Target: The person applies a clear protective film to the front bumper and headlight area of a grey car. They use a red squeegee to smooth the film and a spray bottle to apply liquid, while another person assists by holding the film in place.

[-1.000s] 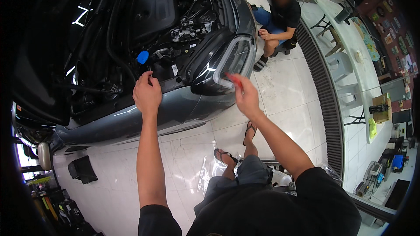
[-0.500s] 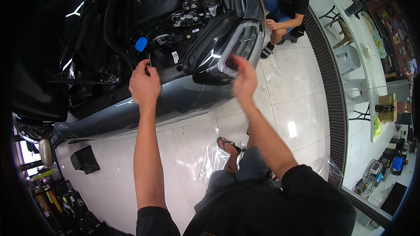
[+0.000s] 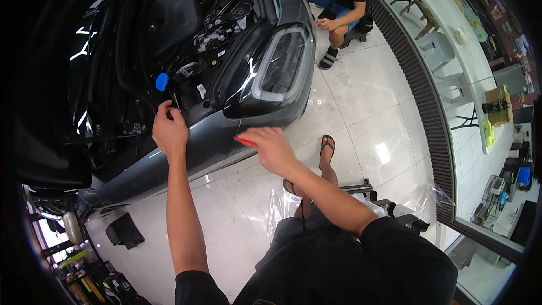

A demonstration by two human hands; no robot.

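A dark grey car stands before me with its engine bay uncovered. My left hand (image 3: pixel 170 133) is at the upper edge of the front fender (image 3: pixel 208 136), its thumb and fingertips pinched together; what they hold, if anything, is too small to make out. Just beyond those fingers is a blue cap (image 3: pixel 162 82) in the engine bay. My right hand (image 3: pixel 275 149) is closed around a small red tool (image 3: pixel 245 142), whose tip points left at the fender below the headlight (image 3: pixel 282 65). Whether that tip touches the paint I cannot tell.
Another person (image 3: pixel 344 8) sits low beyond the car's front corner. Clear plastic film (image 3: pixel 280 208) hangs by my legs, near a dark wheeled stand (image 3: pixel 415 223). A black box-like object (image 3: pixel 125 230) lies on the tiled floor at left. A long white table (image 3: pixel 477 93) stands at right.
My right hand has moved left and nearer, from in front of the headlight to beside the fender, with the red tool. My left hand keeps its pinch at the fender edge. The view has shifted.
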